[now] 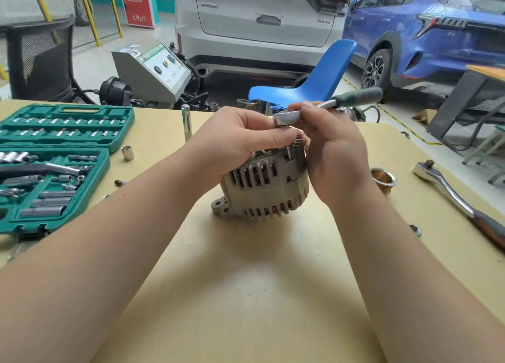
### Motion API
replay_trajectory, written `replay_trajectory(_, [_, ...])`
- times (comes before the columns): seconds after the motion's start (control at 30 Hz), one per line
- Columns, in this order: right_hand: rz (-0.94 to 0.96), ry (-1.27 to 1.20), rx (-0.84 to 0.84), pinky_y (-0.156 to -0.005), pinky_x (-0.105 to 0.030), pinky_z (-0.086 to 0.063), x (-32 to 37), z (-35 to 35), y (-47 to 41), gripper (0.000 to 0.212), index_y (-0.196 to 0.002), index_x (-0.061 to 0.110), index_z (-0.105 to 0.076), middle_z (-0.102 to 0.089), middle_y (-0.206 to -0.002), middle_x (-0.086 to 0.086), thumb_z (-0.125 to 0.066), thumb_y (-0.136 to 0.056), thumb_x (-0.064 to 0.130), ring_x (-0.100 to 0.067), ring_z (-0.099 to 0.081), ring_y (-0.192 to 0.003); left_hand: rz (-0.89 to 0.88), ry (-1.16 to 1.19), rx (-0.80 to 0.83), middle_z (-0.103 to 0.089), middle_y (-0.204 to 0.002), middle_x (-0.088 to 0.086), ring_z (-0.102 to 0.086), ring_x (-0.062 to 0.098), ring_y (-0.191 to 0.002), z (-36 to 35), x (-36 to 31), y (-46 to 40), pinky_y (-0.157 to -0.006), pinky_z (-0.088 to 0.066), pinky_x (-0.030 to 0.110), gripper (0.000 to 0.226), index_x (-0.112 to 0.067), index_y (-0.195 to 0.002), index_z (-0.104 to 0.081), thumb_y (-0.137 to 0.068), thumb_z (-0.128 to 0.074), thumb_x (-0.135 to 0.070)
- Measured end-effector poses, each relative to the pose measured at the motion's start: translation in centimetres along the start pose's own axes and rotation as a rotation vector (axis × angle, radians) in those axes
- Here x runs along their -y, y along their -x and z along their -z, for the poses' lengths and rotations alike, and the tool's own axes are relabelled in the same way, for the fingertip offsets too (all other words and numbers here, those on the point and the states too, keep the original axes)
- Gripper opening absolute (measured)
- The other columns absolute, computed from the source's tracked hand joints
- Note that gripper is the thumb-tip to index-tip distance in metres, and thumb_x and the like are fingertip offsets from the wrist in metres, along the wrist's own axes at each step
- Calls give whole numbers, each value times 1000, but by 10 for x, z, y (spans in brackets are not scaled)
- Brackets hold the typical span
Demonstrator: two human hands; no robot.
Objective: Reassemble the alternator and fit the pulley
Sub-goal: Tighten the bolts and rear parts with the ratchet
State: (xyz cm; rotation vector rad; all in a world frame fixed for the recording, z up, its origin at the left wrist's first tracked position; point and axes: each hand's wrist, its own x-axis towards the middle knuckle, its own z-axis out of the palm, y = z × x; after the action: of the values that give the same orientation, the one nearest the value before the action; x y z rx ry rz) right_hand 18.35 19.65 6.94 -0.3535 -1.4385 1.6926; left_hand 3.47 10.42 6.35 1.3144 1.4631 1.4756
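Note:
A grey alternator (263, 192) with slotted housing and copper windings showing stands on the tan table (246, 280). My left hand (240, 141) grips its upper left side. My right hand (332, 149) holds a small ratchet (328, 105) with a green-black handle by its neck, the head set over the top of the alternator on a thin extension. A brass-coloured pulley (384, 178) lies on the table just right of my right hand.
An open green socket set (54, 160) fills the left side. A loose socket (127, 152), a long upright socket (187, 122) and small bolts (120, 182) lie nearby. A large ratchet (459, 198) rests at right, with a nut (415, 230) near it. Blue chair and parked cars stand behind.

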Motion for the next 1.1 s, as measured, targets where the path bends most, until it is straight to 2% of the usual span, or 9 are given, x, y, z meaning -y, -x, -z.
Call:
replay_trajectory(0.1, [157,100,-66,-81,-26,-55,-6,-1,4,12,-86,23,-72,-73,-86,3,-65,-95,21,-15,-69,-89,-19,-11,-44,-84,-96,4,-78,14,-86,-1,2,0,-80,-61,27,19,-24,-100,-89,-84,-90,-34])
replay_trajectory(0.27, [650,697,-303,-94,-49,-53,-24,-18,19,5,-96,29,-63,-73,-93,2,-63,-100,26,-21,-70,-97,-15,9,-73,-83,-95,8,-78,17,-88,0,2,-1,-84,-59,31,29,-13,-102,-87,-79,-90,-31])
replay_trajectory(0.4, [318,309,-201,-83,-24,-54,-11,-16,10,12,-86,24,-69,-73,-82,10,-64,-96,21,-8,-70,-86,11,-5,-43,-83,-100,10,-79,22,-90,2,0,0,-91,-60,43,33,-15,-104,-87,-77,-89,-33])
replay_trajectory(0.5, [-13,23,-83,-81,-31,-56,0,-7,0,16,-83,15,-75,-74,-86,-6,-64,-91,22,-18,-71,-87,44,-6,-45,-82,-102,11,-79,29,-92,2,-1,1,-93,-63,54,35,-19,-102,-88,-74,-89,-39])
replay_trajectory(0.63, [220,245,-156,-82,-27,-53,-7,-10,8,15,-84,26,-70,-72,-83,8,-62,-97,23,-12,-69,-88,37,-19,-66,-83,-99,9,-80,28,-94,2,0,1,-95,-61,52,24,-20,-102,-88,-82,-90,-34])
replay_trajectory(0.8, [606,782,-366,-94,-50,-52,-19,-27,23,11,-89,34,-59,-70,-89,6,-59,-99,30,-18,-67,-95,2,2,-65,-82,-87,3,-77,12,-80,1,1,0,-73,-58,23,14,-18,-93,-89,-82,-89,-26])
replay_trajectory(0.93, [231,223,-154,-79,-25,-54,-5,-18,8,12,-83,22,-67,-71,-76,9,-62,-93,19,-10,-68,-81,8,25,-24,-83,-96,10,-76,20,-86,2,1,0,-90,-61,42,28,-16,-101,-88,-76,-90,-30])
replay_trajectory(1.0, [3,-7,-49,-84,-32,-56,1,-5,1,14,-90,10,-71,-72,-87,-7,-61,-91,20,-21,-69,-89,7,30,-19,-83,-97,10,-77,20,-85,2,0,0,-82,-62,36,32,-17,-101,-88,-74,-89,-34])
replay_trajectory(1.1, [18,55,-32,-88,-38,-56,-4,-1,1,15,-94,11,-70,-71,-91,-8,-60,-96,22,-24,-68,-93,4,26,-2,-83,-99,8,-79,23,-89,3,1,0,-80,-63,33,28,-21,-103,-88,-79,-89,-35])
